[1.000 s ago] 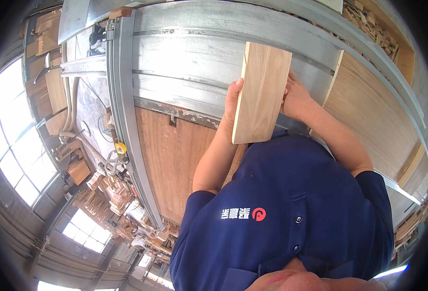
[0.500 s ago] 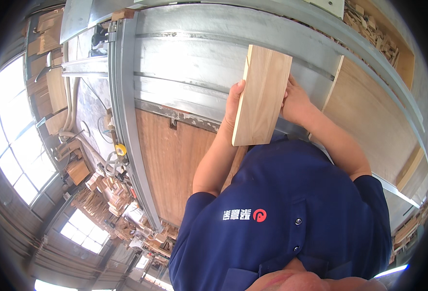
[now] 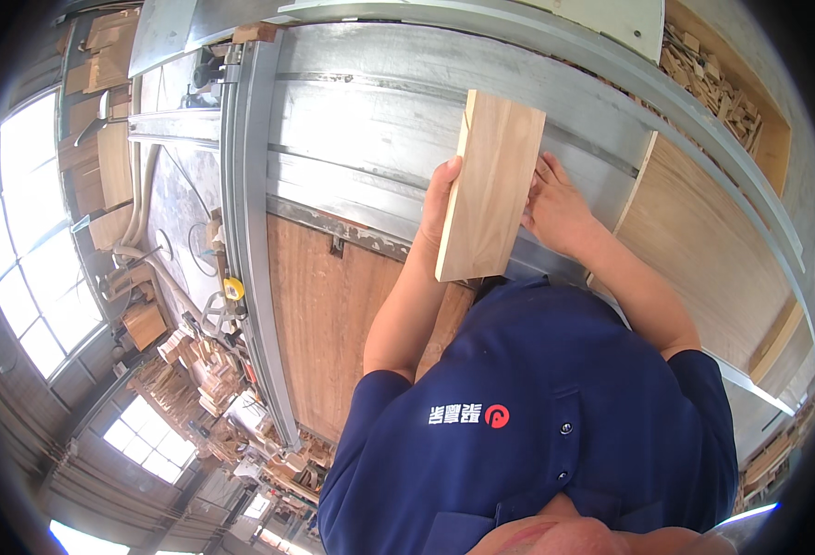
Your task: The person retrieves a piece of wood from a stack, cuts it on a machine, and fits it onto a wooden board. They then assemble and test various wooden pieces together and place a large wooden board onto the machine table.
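A pale wooden board [image 3: 492, 185], rectangular and fairly thick, is held up in front of my body, tilted, with its broad face and left edge showing. My left hand [image 3: 439, 199] grips it by the left edge, thumb along the side; its other fingers are hidden behind the wood. At the right edge is my right hand [image 3: 558, 211], its fingers apart and partly bent, the tips close to or touching the board. Whether those tips press on it is hard to see.
Beneath the board is a grey metal machine table [image 3: 361, 120] with long slots. A brown wood panel [image 3: 333, 314] lies to the left, beside a metal rail [image 3: 257, 185]. Another wood panel [image 3: 703, 222] is at right. A bin of offcuts [image 3: 781, 139] stands far right.
The board has shifted slightly left and tilted a little, with my left hand still on it. More of my right hand's fingers show beside the right edge, looser than before.
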{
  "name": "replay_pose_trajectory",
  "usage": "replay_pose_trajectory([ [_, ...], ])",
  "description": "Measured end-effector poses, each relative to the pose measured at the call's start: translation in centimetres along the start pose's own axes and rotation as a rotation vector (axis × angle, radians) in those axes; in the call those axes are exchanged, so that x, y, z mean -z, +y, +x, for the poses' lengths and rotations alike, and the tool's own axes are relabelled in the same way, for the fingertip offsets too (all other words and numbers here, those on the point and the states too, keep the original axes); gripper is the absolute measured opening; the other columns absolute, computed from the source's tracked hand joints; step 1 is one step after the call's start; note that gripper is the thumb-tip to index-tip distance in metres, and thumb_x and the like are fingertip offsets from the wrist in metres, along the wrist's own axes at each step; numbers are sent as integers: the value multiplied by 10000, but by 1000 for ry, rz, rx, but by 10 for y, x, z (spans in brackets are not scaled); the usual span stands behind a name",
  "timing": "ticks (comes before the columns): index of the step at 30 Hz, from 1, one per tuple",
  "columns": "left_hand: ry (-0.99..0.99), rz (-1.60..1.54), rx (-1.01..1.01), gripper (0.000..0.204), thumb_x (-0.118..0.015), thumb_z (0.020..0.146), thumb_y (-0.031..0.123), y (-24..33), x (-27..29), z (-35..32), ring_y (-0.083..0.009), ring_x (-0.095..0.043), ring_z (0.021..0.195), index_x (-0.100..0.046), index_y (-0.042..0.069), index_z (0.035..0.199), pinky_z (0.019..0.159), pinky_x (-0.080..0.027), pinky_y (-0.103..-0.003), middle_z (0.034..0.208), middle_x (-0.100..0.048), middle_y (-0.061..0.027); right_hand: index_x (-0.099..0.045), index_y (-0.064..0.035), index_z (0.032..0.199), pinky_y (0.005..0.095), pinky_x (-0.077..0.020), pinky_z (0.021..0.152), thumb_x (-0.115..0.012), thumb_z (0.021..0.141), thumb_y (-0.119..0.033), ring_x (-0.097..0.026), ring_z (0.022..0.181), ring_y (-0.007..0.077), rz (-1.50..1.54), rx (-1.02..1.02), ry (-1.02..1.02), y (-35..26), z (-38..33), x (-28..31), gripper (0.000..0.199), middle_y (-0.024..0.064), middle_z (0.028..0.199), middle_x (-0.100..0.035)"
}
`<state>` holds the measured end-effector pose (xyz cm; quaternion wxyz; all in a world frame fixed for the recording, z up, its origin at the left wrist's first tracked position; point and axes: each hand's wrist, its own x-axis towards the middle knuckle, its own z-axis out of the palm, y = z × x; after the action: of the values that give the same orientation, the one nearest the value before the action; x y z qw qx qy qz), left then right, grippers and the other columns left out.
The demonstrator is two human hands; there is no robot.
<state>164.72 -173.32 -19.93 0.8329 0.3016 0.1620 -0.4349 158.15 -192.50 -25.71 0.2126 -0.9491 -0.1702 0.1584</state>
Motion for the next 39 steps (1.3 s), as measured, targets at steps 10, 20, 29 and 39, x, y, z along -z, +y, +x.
replay_pose_trajectory([
  [10,132,121,19,736,-533,965,550,1,20,8,-273,-685,1089,-540,-39,1406,898,-575,-380,1215,-687,-181,-526,-50,1464,486,-188,1285,-736,891,-284,-297,1523,309,-82,-16,-99,-2,1,6,654,156,1573,-419],
  [20,486,1255,-387,814,-789,854,412,34,47,21,-386,-521,1342,-512,-63,1454,1118,-428,-451,1463,-517,-269,-472,-106,1528,482,-126,1305,-709,926,-324,-168,1589,300,-17,0,-127,5,-1,1,682,115,1688,-275],
  [29,855,2021,-323,872,-780,822,439,35,57,37,-451,-277,1498,-460,19,1516,1194,-325,-536,1611,-322,-268,-486,-109,1518,480,-125,1305,-710,928,-323,-176,1587,297,-11,16,-86,8,-4,3,667,109,1686,-283],
  [39,331,2095,-776,655,-679,935,326,36,20,107,-480,-343,1461,-501,-40,1448,1205,-278,-577,1550,-452,-234,-501,-71,1492,490,-164,1295,-733,910,-270,-201,1575,323,51,83,-76,17,-2,12,658,140,1661,-322],
])
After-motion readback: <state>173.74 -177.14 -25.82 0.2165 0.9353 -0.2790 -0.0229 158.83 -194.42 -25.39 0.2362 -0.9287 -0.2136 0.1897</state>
